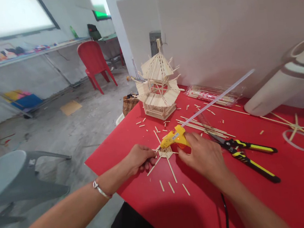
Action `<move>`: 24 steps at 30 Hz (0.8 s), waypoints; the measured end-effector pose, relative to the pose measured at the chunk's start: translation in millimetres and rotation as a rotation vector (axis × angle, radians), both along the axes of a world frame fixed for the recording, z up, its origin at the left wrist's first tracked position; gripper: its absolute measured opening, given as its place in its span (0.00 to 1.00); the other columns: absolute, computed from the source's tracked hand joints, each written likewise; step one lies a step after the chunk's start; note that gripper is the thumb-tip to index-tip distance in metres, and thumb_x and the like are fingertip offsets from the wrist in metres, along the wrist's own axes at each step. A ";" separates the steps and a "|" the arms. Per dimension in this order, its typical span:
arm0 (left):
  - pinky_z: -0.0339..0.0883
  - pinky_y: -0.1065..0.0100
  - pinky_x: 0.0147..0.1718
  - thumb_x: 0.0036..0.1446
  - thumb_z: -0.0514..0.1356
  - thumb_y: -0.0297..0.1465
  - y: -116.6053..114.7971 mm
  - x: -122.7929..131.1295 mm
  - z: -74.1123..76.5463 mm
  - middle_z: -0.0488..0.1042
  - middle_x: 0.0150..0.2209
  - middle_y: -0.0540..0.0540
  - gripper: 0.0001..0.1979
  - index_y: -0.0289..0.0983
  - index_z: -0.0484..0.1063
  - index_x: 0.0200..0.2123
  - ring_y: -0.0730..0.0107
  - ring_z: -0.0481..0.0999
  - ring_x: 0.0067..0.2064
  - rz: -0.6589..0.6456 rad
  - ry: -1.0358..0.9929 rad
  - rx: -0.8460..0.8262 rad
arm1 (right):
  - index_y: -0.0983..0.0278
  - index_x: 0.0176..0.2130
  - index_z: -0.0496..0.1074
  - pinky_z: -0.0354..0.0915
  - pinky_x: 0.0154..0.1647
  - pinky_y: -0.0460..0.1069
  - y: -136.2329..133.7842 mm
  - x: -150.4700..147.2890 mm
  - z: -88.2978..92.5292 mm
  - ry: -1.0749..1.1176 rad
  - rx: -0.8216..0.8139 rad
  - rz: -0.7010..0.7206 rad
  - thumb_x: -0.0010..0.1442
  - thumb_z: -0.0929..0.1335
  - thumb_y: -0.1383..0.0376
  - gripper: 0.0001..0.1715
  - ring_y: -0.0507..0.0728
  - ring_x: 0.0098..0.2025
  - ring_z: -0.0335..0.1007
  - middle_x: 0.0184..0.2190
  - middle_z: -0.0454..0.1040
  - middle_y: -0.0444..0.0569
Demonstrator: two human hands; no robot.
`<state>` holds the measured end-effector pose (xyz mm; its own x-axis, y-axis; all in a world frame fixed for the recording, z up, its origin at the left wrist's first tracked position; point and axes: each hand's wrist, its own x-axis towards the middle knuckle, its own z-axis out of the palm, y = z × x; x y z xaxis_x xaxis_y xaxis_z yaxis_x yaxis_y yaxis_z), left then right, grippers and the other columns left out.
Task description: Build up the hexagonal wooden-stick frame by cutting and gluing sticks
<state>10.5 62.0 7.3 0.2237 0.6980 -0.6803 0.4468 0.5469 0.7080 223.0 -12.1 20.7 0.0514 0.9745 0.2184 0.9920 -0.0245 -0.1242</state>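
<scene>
In my right hand (202, 152) is a yellow hot glue gun (175, 137), with a long translucent glue stick (219, 96) poking out of its back. Its nozzle points left, over a web-like frame of thin wooden sticks (172, 169) lying flat on the red table. My left hand (143, 157) is at the left edge of that frame, thumb and fingers pinched together. Whatever lies between those fingertips is too small to make out. Behind the frame stands a pagoda-shaped model of wooden sticks (161, 99).
Black-and-yellow cutting pliers (246, 150) lie right of my right hand. Loose sticks (204, 126) and short cut pieces (171, 187) are scattered about the red table (188, 217). A clear ring (302, 141), a bagged stick bundle (211, 95) and a pale cylinder (279, 84) are farther right.
</scene>
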 end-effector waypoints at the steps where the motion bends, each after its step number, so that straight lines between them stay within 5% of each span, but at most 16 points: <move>1: 0.46 0.75 0.09 0.44 0.68 0.38 -1.0 1.2 0.9 0.70 0.15 0.51 0.15 0.34 0.70 0.18 0.80 0.61 0.11 0.011 0.013 0.006 | 0.62 0.51 0.68 0.55 0.28 0.49 0.0 -0.1 0.9 -0.001 0.001 -0.004 0.59 0.66 0.55 0.23 0.59 0.35 0.75 0.39 0.77 0.51; 24: 0.51 0.73 0.10 0.51 0.61 0.31 -12.4 21.0 0.1 0.71 0.14 0.48 0.13 0.32 0.70 0.17 0.79 0.58 0.10 0.096 0.048 0.118 | 0.60 0.48 0.69 0.59 0.31 0.49 -3.0 1.3 20.3 0.061 -0.061 -0.065 0.62 0.64 0.52 0.19 0.59 0.37 0.76 0.42 0.78 0.50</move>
